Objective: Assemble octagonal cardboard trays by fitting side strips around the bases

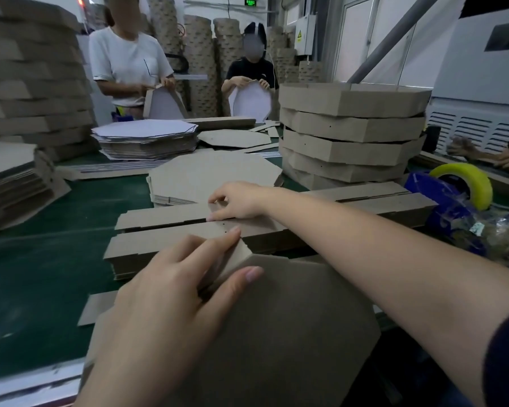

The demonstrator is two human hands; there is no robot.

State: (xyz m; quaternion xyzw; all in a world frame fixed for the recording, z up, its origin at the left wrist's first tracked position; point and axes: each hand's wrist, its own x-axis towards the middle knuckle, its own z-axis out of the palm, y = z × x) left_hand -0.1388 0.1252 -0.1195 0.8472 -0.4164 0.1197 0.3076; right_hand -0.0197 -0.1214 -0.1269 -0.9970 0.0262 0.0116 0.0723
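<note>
An octagonal brown cardboard base [291, 324] is tilted up close in front of me. My left hand [171, 295] grips its upper left edge, thumb on the face and fingers behind. Beyond it lie two stacks of flat side strips [165, 215] across the green table. My right hand [235, 201] reaches over them and pinches the top strip of the far stack at its near edge. A pile of flat octagonal bases [212, 174] lies behind the strips.
A stack of finished trays [353, 130] stands at right. A yellow tape roll [470, 177] and blue packaging sit near the right edge. White-faced bases [144, 136] are piled at left centre. Two people across the table hold bases. Tall cardboard stacks [33, 77] rise at left.
</note>
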